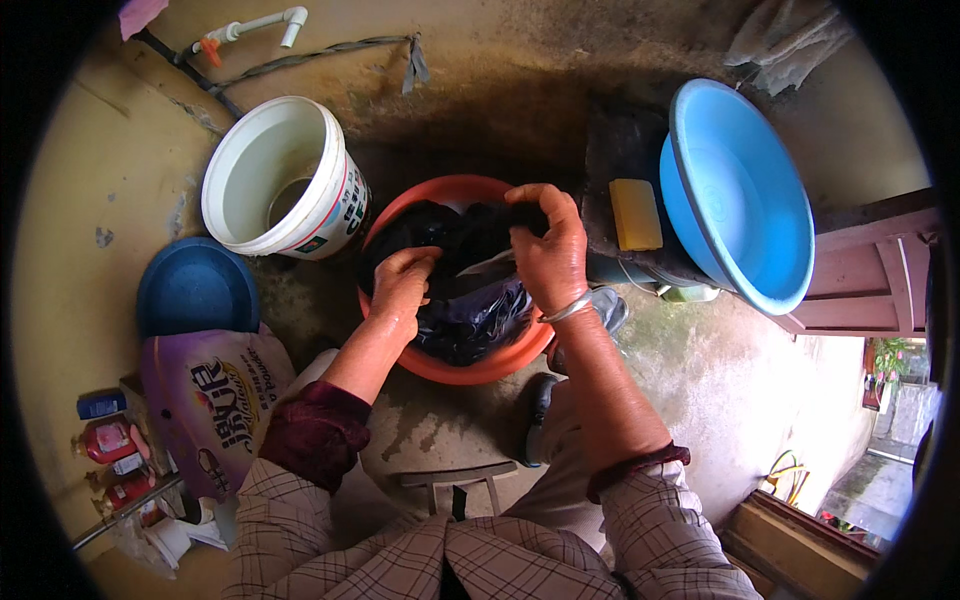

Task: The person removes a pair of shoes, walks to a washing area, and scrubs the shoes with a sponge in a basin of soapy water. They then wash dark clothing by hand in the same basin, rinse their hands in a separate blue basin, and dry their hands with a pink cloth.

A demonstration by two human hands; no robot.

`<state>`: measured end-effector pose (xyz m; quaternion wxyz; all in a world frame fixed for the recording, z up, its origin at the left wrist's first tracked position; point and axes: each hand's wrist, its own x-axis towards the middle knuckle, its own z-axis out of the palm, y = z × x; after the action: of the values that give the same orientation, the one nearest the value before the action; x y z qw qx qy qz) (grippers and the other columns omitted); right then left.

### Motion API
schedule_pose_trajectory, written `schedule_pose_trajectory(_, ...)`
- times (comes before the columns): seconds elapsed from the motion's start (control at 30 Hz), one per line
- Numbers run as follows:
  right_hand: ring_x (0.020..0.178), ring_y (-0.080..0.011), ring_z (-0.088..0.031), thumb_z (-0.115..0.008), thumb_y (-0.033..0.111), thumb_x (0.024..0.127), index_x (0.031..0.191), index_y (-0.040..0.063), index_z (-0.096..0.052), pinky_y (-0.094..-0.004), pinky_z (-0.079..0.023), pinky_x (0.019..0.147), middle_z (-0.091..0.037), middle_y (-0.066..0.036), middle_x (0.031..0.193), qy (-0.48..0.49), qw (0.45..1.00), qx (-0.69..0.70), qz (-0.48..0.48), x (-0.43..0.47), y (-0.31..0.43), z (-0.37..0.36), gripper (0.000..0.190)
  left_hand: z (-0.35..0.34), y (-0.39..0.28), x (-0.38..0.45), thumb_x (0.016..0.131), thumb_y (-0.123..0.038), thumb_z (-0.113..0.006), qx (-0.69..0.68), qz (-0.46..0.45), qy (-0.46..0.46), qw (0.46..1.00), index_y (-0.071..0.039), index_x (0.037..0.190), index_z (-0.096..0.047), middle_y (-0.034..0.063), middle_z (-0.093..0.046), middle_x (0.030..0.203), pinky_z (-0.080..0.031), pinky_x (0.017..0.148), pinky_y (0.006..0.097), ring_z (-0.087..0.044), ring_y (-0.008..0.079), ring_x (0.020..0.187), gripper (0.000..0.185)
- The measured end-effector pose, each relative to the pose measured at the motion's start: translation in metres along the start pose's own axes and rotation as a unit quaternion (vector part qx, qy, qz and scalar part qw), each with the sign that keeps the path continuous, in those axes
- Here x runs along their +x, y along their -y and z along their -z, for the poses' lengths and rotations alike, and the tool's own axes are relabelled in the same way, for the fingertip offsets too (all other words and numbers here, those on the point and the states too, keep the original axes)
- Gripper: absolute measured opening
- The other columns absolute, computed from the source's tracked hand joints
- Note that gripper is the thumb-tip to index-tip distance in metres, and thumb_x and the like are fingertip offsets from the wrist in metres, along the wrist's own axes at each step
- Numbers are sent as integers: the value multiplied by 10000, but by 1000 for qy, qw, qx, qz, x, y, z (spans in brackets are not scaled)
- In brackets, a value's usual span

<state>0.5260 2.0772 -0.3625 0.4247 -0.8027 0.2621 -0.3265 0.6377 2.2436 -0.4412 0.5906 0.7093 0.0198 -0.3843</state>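
Observation:
An orange-red plastic basin (491,371) stands on the floor before me, with dark wet clothing (472,322) heaped in it. My right hand (551,251), with a silver bangle at the wrist, grips a bunched piece of the dark fabric over the basin's right side. On the left, my left hand (401,289) has its fingers curled on the fabric, lower than the right. A pale strip of cloth (484,264) shows between the hands. The fingertips of both hands are partly hidden by the dark cloth.
A white bucket (274,176) and a blue basin (196,289) stand left, above a purple detergent bag (214,401). A dark stand (619,142) at right bears a yellow soap bar (635,214) and a light-blue basin (739,195). A tap (255,26) juts from the wall.

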Motion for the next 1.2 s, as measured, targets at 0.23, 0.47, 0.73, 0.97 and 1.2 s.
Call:
schedule_pose_trajectory(0.23, 998, -89, -596, -619, -47, 987, 1134, 51, -663, -259, -497, 879, -649, -10, 1071, 69, 843, 480, -234, 3, 18, -2, 182, -20, 45, 11, 1008, -372, -613, -185, 258, -67, 946, -226, 1336, -553, 4, -574, 1236, -439, 1006, 595, -537, 220, 1256, 364)
schedule_pose_trajectory(0.47, 983, -99, -558, -595, -69, 965, 1159, 71, -530, -258, -487, 873, -564, -20, 1074, 8, 844, 509, -168, -23, 58, -10, 248, -48, 46, -14, 1034, -212, -579, -125, 27, 242, 962, -101, 1159, -688, 77, -706, 1242, -525, 979, 437, -676, 254, 1145, 200)
schedule_pose_trajectory(0.73, 853, -299, -662, -744, 48, 858, 938, 20, -679, -369, -527, 838, -669, -125, 894, 235, 947, 182, 122, -53, 52, 3, 107, -8, -2, 4, 1100, -444, -343, -398, -94, 405, 818, -83, 1463, -475, 97, -516, 1482, -331, 1244, 486, -505, 307, 1382, 529)
schedule_pose_trajectory(0.97, 1077, -385, -616, -760, 225, 850, 1095, 82, -717, -510, -494, 926, -666, -166, 1165, -84, 916, -361, 151, 30, -26, 78, 287, -17, -50, -21, 1070, -436, -420, -319, -126, 406, 847, -94, 1327, -581, 68, -625, 1333, -395, 1173, 482, -595, 285, 1269, 457)
schedule_pose_trajectory(1.2, 1187, -472, -558, -755, 300, 886, 1551, 241, -408, -573, -498, 965, -572, -224, 1325, -15, 862, -505, -33, 30, -119, 88, 753, -10, -49, -17, 1064, -433, -442, -296, -122, 386, 865, -94, 1306, -589, 79, -640, 1299, -439, 1122, 454, -613, 274, 1233, 442)
